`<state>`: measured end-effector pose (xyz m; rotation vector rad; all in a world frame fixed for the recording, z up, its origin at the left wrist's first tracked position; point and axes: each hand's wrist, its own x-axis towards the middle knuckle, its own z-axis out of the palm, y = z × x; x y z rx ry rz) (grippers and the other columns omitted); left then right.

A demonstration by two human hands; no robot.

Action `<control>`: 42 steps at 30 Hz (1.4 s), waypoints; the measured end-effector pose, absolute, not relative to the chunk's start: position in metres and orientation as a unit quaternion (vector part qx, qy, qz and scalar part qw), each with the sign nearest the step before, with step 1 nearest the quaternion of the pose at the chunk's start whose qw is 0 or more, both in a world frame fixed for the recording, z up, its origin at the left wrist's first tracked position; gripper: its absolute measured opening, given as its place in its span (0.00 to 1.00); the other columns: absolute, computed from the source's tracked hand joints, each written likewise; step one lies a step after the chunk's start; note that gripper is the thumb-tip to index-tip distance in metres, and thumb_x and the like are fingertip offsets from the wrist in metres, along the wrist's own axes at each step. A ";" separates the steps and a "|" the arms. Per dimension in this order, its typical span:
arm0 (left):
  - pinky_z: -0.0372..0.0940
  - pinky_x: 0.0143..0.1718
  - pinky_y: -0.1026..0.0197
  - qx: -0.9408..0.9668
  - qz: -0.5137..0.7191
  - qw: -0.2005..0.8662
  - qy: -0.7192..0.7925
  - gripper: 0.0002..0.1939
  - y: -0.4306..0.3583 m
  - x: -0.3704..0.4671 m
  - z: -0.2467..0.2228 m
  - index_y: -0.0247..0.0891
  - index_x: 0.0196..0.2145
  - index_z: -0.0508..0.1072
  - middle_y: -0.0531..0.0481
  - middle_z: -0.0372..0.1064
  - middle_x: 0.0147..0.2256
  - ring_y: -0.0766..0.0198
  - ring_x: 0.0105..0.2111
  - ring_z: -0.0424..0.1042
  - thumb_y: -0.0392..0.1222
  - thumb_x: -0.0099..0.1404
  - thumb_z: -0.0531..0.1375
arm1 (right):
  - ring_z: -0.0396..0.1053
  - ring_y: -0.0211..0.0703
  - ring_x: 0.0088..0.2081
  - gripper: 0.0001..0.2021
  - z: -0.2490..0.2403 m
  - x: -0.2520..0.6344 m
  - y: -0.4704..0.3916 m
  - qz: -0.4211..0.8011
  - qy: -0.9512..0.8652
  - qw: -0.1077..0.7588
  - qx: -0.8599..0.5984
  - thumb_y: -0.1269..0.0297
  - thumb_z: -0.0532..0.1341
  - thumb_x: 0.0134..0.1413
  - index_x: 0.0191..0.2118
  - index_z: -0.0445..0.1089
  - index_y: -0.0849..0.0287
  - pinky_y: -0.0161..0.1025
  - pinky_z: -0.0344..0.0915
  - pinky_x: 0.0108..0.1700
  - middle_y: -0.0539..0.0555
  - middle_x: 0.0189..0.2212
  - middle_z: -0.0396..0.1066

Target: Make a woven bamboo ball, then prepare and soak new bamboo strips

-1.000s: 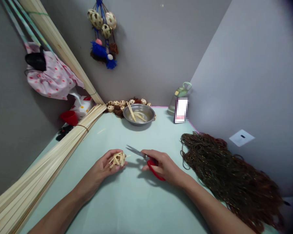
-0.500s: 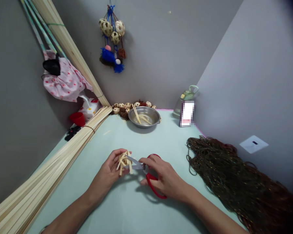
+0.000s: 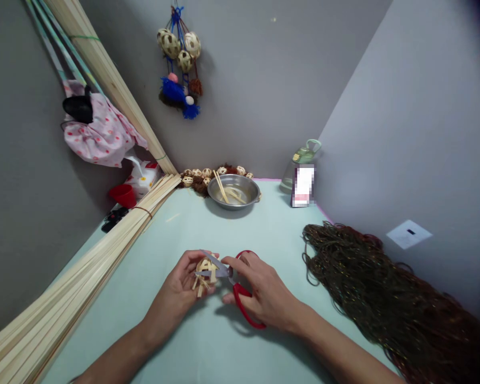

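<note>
A small woven ball of pale bamboo strips rests in the curled fingers of my left hand, and loose strip ends stick out of its lower side. My right hand grips red-handled scissors with thumb and fingers in the loops. The scissor blades are spread and lie across the ball, among its strips. Whether a strip sits between the cutting edges is hard to make out. Both hands are above the pale green tabletop.
Long bamboo strips lie bundled along the left. A metal bowl with strips in it stands at the back, before a row of woven balls. Dark yarn covers the right side. A phone leans on a jug.
The ball has turned in my left hand, and its loose ends now point more downward. The scissors have shifted slightly left and sit further over the ball. The view has shifted a little.
</note>
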<state>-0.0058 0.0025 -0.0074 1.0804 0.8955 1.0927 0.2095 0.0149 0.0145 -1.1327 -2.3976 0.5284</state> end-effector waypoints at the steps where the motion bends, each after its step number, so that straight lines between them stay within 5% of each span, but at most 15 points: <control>1: 0.64 0.52 0.60 0.475 0.476 0.628 0.392 0.24 0.002 -0.006 -0.006 0.46 0.46 0.68 0.49 0.69 0.55 0.57 0.53 0.69 0.35 0.55 0.71 | 0.64 0.48 0.41 0.27 0.015 0.210 0.015 0.191 -0.867 0.215 -0.407 0.48 0.63 0.58 0.60 0.63 0.52 0.42 0.64 0.42 0.56 0.40 0.67; 11: 0.67 0.47 0.62 0.481 0.462 0.620 0.413 0.21 -0.001 -0.007 0.002 0.45 0.47 0.69 0.48 0.69 0.55 0.60 0.47 0.72 0.38 0.57 0.70 | 0.65 0.48 0.38 0.28 0.006 0.212 0.014 0.128 -0.888 0.172 -0.408 0.47 0.61 0.60 0.61 0.61 0.55 0.41 0.64 0.38 0.58 0.38 0.67; 18: 0.66 0.51 0.58 0.469 0.456 0.625 0.425 0.25 0.005 -0.012 -0.003 0.45 0.47 0.71 0.47 0.72 0.51 0.54 0.51 0.71 0.40 0.53 0.72 | 0.68 0.43 0.37 0.24 0.010 0.213 0.016 0.276 -0.850 0.190 -0.405 0.52 0.64 0.60 0.60 0.64 0.48 0.37 0.64 0.40 0.52 0.36 0.70; 27: 0.60 0.57 0.55 0.465 0.413 0.635 0.459 0.25 0.005 -0.014 0.004 0.45 0.53 0.70 0.46 0.73 0.51 0.52 0.54 0.70 0.51 0.59 0.67 | 0.66 0.40 0.32 0.13 0.002 0.214 0.023 0.403 -0.759 0.289 -0.422 0.54 0.64 0.59 0.44 0.72 0.55 0.36 0.65 0.36 0.47 0.29 0.66; 37: 0.63 0.50 0.60 0.442 0.441 0.634 0.456 0.28 0.006 -0.018 0.003 0.47 0.55 0.69 0.49 0.73 0.47 0.57 0.48 0.71 0.46 0.58 0.69 | 0.64 0.39 0.30 0.20 0.005 0.230 0.030 0.298 -0.779 0.294 -0.468 0.49 0.65 0.56 0.50 0.71 0.55 0.37 0.65 0.36 0.50 0.31 0.70; 42: 0.63 0.52 0.61 0.452 0.452 0.621 0.453 0.27 0.010 -0.022 0.000 0.47 0.53 0.68 0.49 0.71 0.51 0.57 0.52 0.68 0.46 0.57 0.70 | 0.67 0.44 0.39 0.23 0.013 0.232 0.027 0.226 -0.821 0.262 -0.454 0.53 0.67 0.56 0.56 0.67 0.52 0.39 0.66 0.42 0.55 0.40 0.69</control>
